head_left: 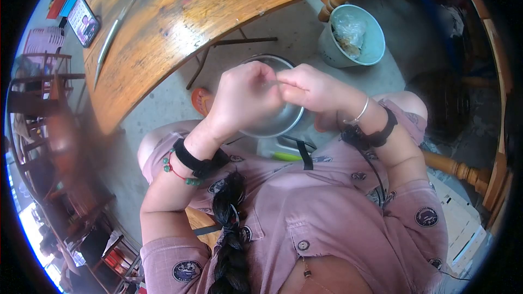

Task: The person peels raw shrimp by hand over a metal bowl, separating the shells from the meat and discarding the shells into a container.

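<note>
Hands meet over metal bowl; floor separates it from table edge.

Silver bowl; pale-mint bin; dusty-pink shirt, dark round badges.

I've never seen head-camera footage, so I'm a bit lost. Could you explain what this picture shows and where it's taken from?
There is no machine: these are a person's bare hands, seen by a camera worn on the head, looking forward and down over the pink shirt. The left hand and right hand meet above a metal bowl. Something small may be pinched between them, but I cannot tell what. The wooden table holds a phone and a long, thin tool. To the right, a bucket contains a clear plastic bag.
</note>
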A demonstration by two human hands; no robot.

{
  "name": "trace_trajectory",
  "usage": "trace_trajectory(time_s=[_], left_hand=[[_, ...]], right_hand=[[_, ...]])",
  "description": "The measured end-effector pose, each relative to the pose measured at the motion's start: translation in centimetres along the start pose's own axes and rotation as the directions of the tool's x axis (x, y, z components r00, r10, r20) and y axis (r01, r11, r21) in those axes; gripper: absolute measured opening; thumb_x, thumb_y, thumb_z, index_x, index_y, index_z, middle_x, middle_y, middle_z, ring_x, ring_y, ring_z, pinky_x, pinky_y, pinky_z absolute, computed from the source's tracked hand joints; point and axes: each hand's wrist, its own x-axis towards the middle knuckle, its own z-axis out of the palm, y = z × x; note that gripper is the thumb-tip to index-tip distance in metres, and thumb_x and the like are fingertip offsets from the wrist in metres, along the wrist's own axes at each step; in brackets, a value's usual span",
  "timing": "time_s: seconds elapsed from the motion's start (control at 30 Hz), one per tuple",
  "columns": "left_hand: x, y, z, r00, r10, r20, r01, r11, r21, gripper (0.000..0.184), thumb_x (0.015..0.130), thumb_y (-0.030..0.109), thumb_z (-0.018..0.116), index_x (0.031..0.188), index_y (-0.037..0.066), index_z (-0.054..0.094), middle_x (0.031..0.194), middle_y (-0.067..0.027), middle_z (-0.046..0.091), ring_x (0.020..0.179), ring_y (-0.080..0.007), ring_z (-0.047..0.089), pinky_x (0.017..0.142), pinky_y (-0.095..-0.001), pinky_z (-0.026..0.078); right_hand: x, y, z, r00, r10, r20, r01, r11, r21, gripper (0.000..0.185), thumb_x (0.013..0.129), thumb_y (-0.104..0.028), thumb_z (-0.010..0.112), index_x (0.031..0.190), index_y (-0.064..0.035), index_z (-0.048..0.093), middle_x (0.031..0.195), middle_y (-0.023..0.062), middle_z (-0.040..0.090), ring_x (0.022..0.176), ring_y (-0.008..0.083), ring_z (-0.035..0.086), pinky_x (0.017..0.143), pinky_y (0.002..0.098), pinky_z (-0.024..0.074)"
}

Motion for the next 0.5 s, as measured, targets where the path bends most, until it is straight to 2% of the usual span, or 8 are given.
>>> trace_trajectory(time_s=[0.03,0.07,0.13,0.17,0.23,0.27,0.33,0.5], left_hand=[[-0.1,0.0,0.0,1.0,0.02,-0.005,-0.02,1.0,-0.003,0.018,0.075,-0.002,0.07,0.089,0.001,0.06,0.077,0.0042,0.057,0.066,-0.001,0.048,0.054,-0.0177,0.038],[-0.1,0.1,0.0,1.0,0.021,-0.005,-0.021,1.0,-0.003,0.018,0.075,-0.002,0.07,0.089,0.001,0.06,0.077,0.0042,0.057,0.066,-0.001,0.048,0.054,-0.0177,0.038],[-0.2,0.2,-0.1,0.999,0.033,-0.011,-0.033,0.999,-0.002,0.019,0.073,-0.002,0.071,0.088,0.001,0.06,0.076,0.0026,0.057,0.066,-0.0018,0.049,0.054,-0.0187,0.039],[-0.3,0.4,-0.1,0.999,0.034,-0.011,-0.034,0.999,-0.002,0.019,0.073,-0.002,0.071,0.088,0.001,0.06,0.076,0.0026,0.057,0.066,-0.0018,0.049,0.054,-0.0187,0.039],[-0.4,0.6,-0.1,0.984,0.17,-0.054,-0.164,0.98,0.11,0.021,0.07,0.0,0.073,0.087,0.001,0.06,0.074,-0.0003,0.057,0.063,-0.0047,0.05,0.053,-0.0206,0.04],[-0.5,0.8,-0.2,0.984,0.171,-0.054,-0.164,0.98,0.111,0.021,0.07,0.0,0.073,0.087,0.001,0.06,0.074,-0.0003,0.057,0.063,-0.0047,0.05,0.053,-0.0206,0.04],[-0.6,1.0,-0.3,0.969,0.24,-0.048,-0.226,0.953,0.202,0.023,0.068,0.002,0.074,0.086,0.003,0.061,0.073,-0.0038,0.058,0.06,-0.0089,0.052,0.052,-0.0229,0.042],[-0.5,1.0,-0.2,0.942,0.334,-0.041,-0.318,0.923,0.214,0.022,0.068,0.002,0.074,0.087,0.004,0.062,0.074,-0.004,0.059,0.061,-0.0105,0.055,0.054,-0.0237,0.045]], right_hand=[[0.0,0.2,0.0,1.0,-0.007,0.025,0.003,0.989,0.145,0.026,0.091,-0.024,0.05,0.087,0.0007,0.06,0.065,0.0138,0.057,0.056,0.0212,0.056,0.055,0.0337,0.0461],[-0.2,0.3,-0.1,1.0,-0.007,0.025,0.003,0.99,0.144,0.026,0.091,-0.024,0.05,0.087,0.0007,0.06,0.065,0.0138,0.057,0.056,0.0212,0.056,0.055,0.0337,0.0461],[-0.4,-0.5,-0.4,0.949,0.229,0.216,-0.304,0.845,0.439,0.027,0.093,-0.023,0.045,0.089,-0.0013,0.06,0.062,0.0011,0.049,0.053,0.0104,0.043,0.049,0.0249,0.0387],[-0.4,-0.7,-0.4,0.949,0.229,0.215,-0.304,0.846,0.439,0.027,0.093,-0.023,0.045,0.089,-0.0013,0.06,0.062,0.0011,0.049,0.053,0.0104,0.043,0.049,0.0249,0.0387],[-0.4,-0.9,-0.3,0.904,0.266,0.336,-0.426,0.636,0.644,0.027,0.095,-0.023,0.042,0.084,-0.0032,0.057,0.06,-0.0051,0.04,0.048,0.0056,0.035,0.043,0.0205,0.0303],[-0.5,-0.6,-0.2,0.904,0.265,0.336,-0.426,0.637,0.643,0.027,0.095,-0.023,0.042,0.084,-0.0032,0.057,0.06,-0.0051,0.04,0.048,0.0056,0.035,0.043,0.0205,0.0303],[-0.7,0.3,0.3,0.896,0.222,0.386,-0.444,0.409,0.797,0.025,0.095,-0.02,0.042,0.078,-0.0041,0.051,0.059,-0.0058,0.036,0.045,0.0028,0.028,0.039,0.0183,0.0234],[-0.6,0.9,0.1,0.867,0.162,0.472,-0.499,0.233,0.835,0.026,0.096,-0.02,0.042,0.074,-0.006,0.047,0.057,-0.0074,0.034,0.043,0.001,0.026,0.036,0.0179,0.0201]])
